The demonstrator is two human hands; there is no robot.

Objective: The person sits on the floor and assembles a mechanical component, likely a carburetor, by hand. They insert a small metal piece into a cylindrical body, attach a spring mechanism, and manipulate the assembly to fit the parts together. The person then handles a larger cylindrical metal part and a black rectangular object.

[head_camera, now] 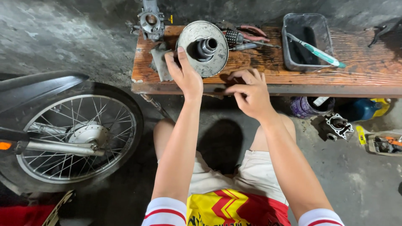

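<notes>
My left hand (184, 73) grips the left rim of a round grey metal pulley disc (205, 48) and holds it tilted on edge on a low wooden bench (356, 71). The disc has a steel sleeve sticking out of its centre. My right hand (250, 94) hovers at the bench's front edge just below the disc, fingers curled with the tips pinched close together; whether something small is between them cannot be told.
On the bench lie a carburettor (151, 21), red-handled pliers (251, 33) and a dark plastic tray (307, 39) with a toothbrush (316, 51). A motorcycle rear wheel (71, 134) stands at the left. An engine part (337, 125), a purple can (310, 106) and a blue bottle (362, 109) sit on the concrete floor.
</notes>
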